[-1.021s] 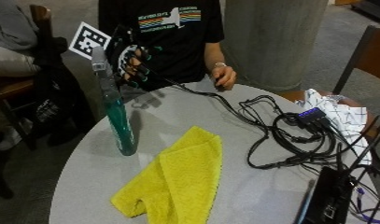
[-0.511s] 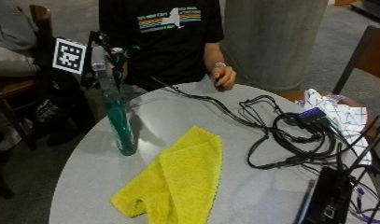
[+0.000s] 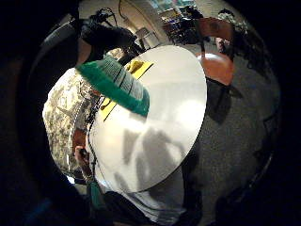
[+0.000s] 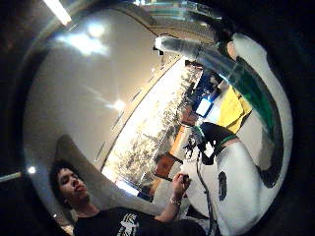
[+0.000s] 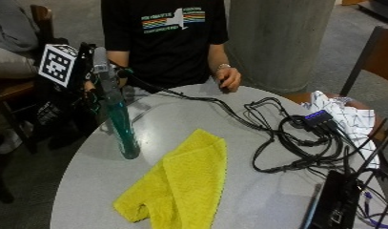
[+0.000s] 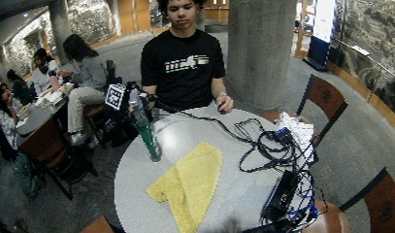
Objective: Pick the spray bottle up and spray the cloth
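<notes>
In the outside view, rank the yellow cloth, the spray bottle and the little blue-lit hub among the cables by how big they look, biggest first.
1. Yellow cloth, largest by far, spread on the table.
2. Spray bottle, tall but narrow.
3. Hub, smallest.

The hub lies farther from the camera than the cloth, yet the gaps look too wide for that to change the order.

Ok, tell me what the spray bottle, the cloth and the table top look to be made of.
Spray bottle: probably clear plastic, teal-tinted and glossy, since light passes through the body; the head looks grey plastic.
Cloth: yellow, matte, nubby surface with soft folds, likely terry or microfibre.
Table: smooth pale grey top with soft reflections, perhaps laminate; the look leaves it open.
</notes>
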`<state>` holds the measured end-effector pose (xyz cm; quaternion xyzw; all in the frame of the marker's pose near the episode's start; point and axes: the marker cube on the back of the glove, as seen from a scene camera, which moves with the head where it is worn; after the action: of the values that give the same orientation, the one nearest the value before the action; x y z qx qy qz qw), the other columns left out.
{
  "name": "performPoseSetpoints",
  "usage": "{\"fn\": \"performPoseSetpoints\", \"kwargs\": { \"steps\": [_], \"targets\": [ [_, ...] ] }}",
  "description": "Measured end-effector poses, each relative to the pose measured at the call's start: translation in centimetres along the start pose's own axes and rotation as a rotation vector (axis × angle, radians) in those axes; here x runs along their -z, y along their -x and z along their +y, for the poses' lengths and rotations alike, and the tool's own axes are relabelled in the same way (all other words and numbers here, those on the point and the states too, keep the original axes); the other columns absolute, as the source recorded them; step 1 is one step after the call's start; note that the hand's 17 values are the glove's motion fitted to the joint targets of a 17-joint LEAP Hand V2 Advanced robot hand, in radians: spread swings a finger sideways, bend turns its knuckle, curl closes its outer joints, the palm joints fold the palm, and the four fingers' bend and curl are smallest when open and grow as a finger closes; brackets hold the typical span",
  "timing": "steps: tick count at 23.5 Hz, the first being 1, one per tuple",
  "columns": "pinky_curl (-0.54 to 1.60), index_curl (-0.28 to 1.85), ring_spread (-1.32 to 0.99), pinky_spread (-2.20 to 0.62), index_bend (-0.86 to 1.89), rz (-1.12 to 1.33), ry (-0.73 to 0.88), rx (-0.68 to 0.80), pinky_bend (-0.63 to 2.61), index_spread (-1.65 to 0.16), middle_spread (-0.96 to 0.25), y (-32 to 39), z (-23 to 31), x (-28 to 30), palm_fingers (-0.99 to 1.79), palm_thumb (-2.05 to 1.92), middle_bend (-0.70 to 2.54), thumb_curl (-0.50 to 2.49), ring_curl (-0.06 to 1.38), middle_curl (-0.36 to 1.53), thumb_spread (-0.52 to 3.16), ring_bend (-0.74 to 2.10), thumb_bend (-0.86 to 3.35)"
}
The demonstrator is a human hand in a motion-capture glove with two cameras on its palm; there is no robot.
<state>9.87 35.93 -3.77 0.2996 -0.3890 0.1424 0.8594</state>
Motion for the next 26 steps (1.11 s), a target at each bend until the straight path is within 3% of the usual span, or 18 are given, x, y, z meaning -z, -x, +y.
{"fn": "performPoseSetpoints", "kwargs": {
  "steps": [9, 18, 26],
  "targets": [
    [0.38, 0.20, 0.03, 0.25, 0.09, -0.061, -0.032, -0.037, 0.59, -0.32, 0.08, -1.7, -3.2, -1.6, 0.51, 0.94, 0.19, 0.40, 0.32, 0.35, 1.02, 0.45, 0.01],
    [0.35, 0.29, -0.08, -0.09, 0.26, -0.162, -0.224, 0.016, 0.48, -0.23, -0.04, -1.5, -2.8, -1.0, 1.21, 1.15, 0.32, 0.51, 0.37, 0.42, 0.74, 0.59, 0.06],
    [0.40, 0.38, -0.13, -0.24, 0.30, -0.180, -0.222, 0.003, 0.51, -0.21, -0.08, -1.3, -2.8, -1.4, 1.18, 1.18, 0.33, 0.57, 0.44, 0.47, 0.48, 0.61, 0.01]
  ]
}}
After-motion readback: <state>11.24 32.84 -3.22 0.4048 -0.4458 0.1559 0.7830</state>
